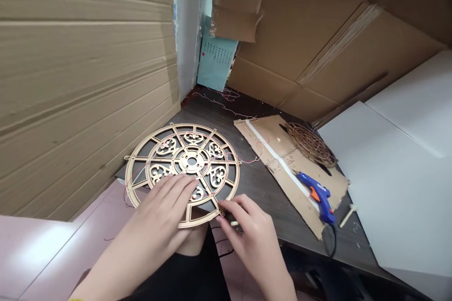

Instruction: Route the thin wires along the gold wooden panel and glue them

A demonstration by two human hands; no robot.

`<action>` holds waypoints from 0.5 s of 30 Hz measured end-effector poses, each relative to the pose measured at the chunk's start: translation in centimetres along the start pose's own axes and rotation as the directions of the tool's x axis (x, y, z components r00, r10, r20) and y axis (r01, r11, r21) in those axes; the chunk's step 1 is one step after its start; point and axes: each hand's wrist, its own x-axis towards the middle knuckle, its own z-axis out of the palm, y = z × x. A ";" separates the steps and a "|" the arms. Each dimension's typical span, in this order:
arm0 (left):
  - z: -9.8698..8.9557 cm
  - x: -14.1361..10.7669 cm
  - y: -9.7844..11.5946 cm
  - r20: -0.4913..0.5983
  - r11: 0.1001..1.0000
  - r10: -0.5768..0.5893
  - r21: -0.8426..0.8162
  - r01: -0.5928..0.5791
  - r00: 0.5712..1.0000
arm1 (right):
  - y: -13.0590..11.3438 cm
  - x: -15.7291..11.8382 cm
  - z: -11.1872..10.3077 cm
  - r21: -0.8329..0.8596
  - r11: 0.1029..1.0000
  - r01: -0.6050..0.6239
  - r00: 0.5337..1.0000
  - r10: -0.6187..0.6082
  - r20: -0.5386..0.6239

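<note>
Lying almost open on the wheel [183, 162], the left hand [165, 209] grips nothing; the right hand [252, 228], half closed, pinches wheel at five o'clock. Desk [263, 197] supports wheel; glue gun [319, 194] is toward three o'clock.

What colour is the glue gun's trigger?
Orange, on the blue plastic glue gun; it shows best in the head view.

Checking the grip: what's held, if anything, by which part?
Right hand pinches the wooden frame at its near right rim; left hand lies on it. Pale stick: can't tell.
</note>
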 end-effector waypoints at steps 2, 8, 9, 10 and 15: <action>0.1 0.3 0.3 -0.015 1.000 -0.004 0.026 0.004 1.000 | 0.1 -0.2 0.5 0.007 1.000 0.031 0.999 -0.030 -0.044; -1.3 0.8 0.9 0.008 0.999 0.011 -0.049 -0.011 1.000 | 0.0 -1.1 0.1 0.012 0.993 0.116 0.991 -0.115 -0.062; -1.4 0.7 1.0 0.003 0.998 0.018 -0.061 -0.018 1.000 | -0.1 -1.0 -0.4 0.020 0.992 0.127 0.992 -0.126 -0.030; -1.5 0.6 1.2 -0.001 0.997 0.030 -0.072 -0.030 1.000 | -0.2 -0.8 -0.9 0.038 0.990 0.138 0.990 -0.138 0.004; -1.1 0.0 1.6 -0.022 0.993 0.110 -0.049 -0.111 0.994 | -0.9 2.2 -2.9 -0.021 0.975 0.220 0.974 -0.219 0.050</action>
